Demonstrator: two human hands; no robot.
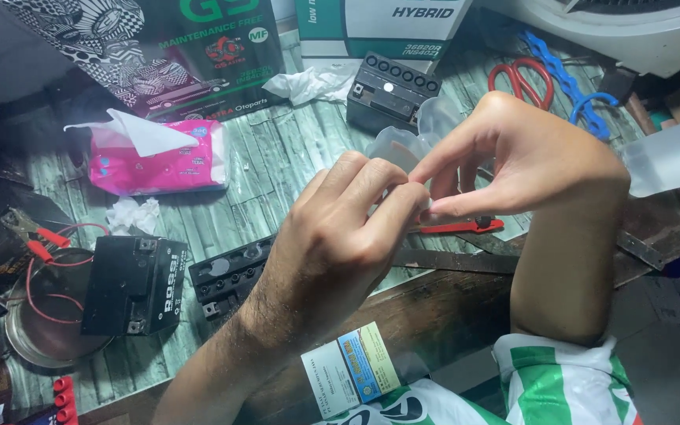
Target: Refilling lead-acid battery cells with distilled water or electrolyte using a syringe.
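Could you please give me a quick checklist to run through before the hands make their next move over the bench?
1. Both hands meet: left hand and right hand touch at the fingertips, ok.
2. What they pinch: hidden, cannot tell.
3. Translucent plastic piece behind the fingers, grip cannot tell.
4. Black battery lies apart from the hands, ok.
5. Red scissors out of the way, ok.

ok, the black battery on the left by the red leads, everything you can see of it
The black battery is a small boxy unit in matte plastic with white lettering on one side. It lies tipped on its side on the grey plank-pattern table, its lower left corner over a round metal dish. Screw terminals show at two corners. Red leads curl just left; whether they touch is unclear. Neither hand is on it.
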